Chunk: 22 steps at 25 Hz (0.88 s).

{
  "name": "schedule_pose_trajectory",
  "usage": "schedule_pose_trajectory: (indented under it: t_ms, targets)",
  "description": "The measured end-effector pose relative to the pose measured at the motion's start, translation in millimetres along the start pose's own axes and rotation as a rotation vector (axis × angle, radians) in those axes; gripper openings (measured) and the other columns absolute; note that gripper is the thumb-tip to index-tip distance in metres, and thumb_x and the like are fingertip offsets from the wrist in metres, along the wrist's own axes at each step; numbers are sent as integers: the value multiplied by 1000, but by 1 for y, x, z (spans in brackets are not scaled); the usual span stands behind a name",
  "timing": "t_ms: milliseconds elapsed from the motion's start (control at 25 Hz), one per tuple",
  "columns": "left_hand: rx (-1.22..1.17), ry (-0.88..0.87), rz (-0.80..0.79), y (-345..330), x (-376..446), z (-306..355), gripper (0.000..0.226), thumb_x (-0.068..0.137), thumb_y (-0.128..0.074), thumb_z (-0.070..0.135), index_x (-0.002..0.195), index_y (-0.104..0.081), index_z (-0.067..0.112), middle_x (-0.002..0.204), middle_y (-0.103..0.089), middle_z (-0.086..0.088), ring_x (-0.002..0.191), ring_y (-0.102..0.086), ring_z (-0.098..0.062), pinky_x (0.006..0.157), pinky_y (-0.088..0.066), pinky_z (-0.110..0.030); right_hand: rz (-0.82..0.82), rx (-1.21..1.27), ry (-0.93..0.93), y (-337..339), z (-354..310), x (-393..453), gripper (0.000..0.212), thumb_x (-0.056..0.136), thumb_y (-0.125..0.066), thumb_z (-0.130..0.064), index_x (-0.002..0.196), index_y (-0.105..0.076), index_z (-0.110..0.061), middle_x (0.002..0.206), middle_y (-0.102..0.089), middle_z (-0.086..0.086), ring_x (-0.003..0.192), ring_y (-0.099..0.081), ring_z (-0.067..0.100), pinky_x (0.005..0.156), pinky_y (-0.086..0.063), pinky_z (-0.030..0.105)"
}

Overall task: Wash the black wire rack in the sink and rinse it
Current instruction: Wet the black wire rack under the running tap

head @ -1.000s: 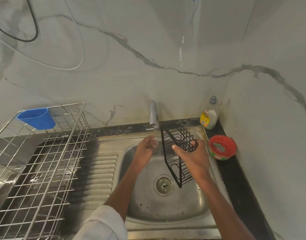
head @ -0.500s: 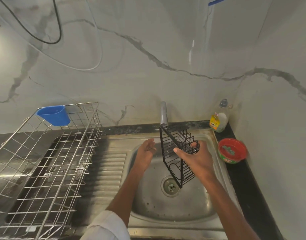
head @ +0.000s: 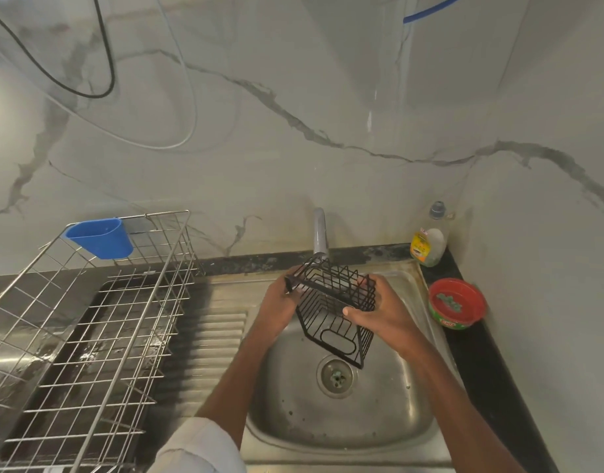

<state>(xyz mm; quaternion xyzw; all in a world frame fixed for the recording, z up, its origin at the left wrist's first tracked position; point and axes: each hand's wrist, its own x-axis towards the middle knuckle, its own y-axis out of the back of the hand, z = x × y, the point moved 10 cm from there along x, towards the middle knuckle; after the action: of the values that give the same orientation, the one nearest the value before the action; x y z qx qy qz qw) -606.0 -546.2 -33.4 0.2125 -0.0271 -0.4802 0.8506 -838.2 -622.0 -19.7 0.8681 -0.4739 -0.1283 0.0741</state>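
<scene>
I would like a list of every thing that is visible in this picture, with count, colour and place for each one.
wire rack: one, black, held over the sink under the tap
sink: one, steel, bottom centre
drain: one, steel, in the sink floor
tap: one, grey, behind the sink
dish rack: one, silver wire, left of the sink
cup: one, blue, hung on the dish rack's back edge
soap bottle: one, clear with yellow label, back right corner
bowl: one, red, on the dark counter right of the sink
cables: two, black and white, on the wall
left hand: one, grips the rack's left side
right hand: one, grips the rack's right side
</scene>
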Motion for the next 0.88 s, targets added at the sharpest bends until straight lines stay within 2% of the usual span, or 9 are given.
schedule_pose_trajectory:
  t_ms: [80, 160, 240, 400, 480, 600, 720, 800, 880]
  targets:
    - [31, -17, 32, 14, -1, -12, 53, 103, -61, 0, 143, -65, 35, 134, -72, 13, 128, -64, -12, 112, -52, -48, -80, 16, 5, -9, -5, 7, 73, 72, -88, -28, 134, -52, -38, 122, -71, -14, 115, -67, 5, 102, -54, 36]
    - [12, -16, 66, 25, -7, -24, 58, 103, -58, -3, 146, -62, 36, 137, -71, 12, 129, -65, -14, 110, -55, -51, -163, 28, 9, -20, -14, 14, 72, 81, -81, -8, 140, -49, -35, 127, -68, -12, 116, -65, 3, 96, -56, 25]
    - [-27, -3, 100, 31, -18, -34, 63, 105, -53, -5, 148, -58, 40, 140, -69, 11, 130, -66, -18, 106, -57, -55, -219, 80, 4, -30, -19, 24, 79, 80, -73, -3, 148, -45, -32, 137, -62, -10, 125, -60, 6, 92, -54, 20]
    - [-62, 10, 205, 40, -46, -49, 58, 103, -55, 15, 156, -47, 39, 146, -64, 11, 131, -66, -20, 111, -54, -53, -246, 102, 21, -53, -19, 51, 90, 78, -65, -1, 156, -40, -37, 161, -43, -4, 146, -44, 15, 114, -46, 46]
    - [-37, -3, 239, 42, -59, -50, 60, 103, -56, 15, 157, -44, 38, 148, -62, 12, 130, -66, -19, 110, -55, -51, -222, 79, -13, -64, -17, 63, 87, 85, -61, 8, 157, -39, -37, 165, -36, -3, 146, -42, 17, 112, -48, 47]
    - [-52, 9, 295, 45, -73, -44, 55, 101, -60, 7, 134, -50, 50, 129, -68, 9, 115, -70, -16, 98, -61, -49, -224, 93, -52, -81, -17, 75, 78, 91, -54, 14, 151, -49, -36, 160, -39, -9, 126, -50, 5, 92, -51, 25]
    - [-56, 30, 316, 43, -80, -50, 59, 94, -62, 7, 109, -46, 62, 109, -70, -1, 96, -70, -26, 79, -61, -55, -244, 87, -67, -87, -21, 77, 69, 96, -46, 13, 148, -54, -30, 157, -45, -4, 127, -41, 4, 79, -42, 13]
    - [-89, 38, 309, 41, -84, -52, 58, 92, -60, 2, 109, -45, 56, 106, -68, -12, 90, -67, -36, 70, -59, -53, -253, 81, -50, -84, -25, 75, 70, 95, -45, 16, 149, -54, -27, 155, -48, -5, 131, -40, 4, 78, -46, 12]
    - [-108, 39, 328, 44, -83, -48, 55, 96, -60, -3, 113, -44, 47, 104, -67, -16, 87, -67, -34, 69, -57, -47, -248, 74, -25, -78, -23, 75, 82, 88, -49, 22, 147, -54, -34, 160, -44, -5, 142, -41, 11, 91, -56, 23]
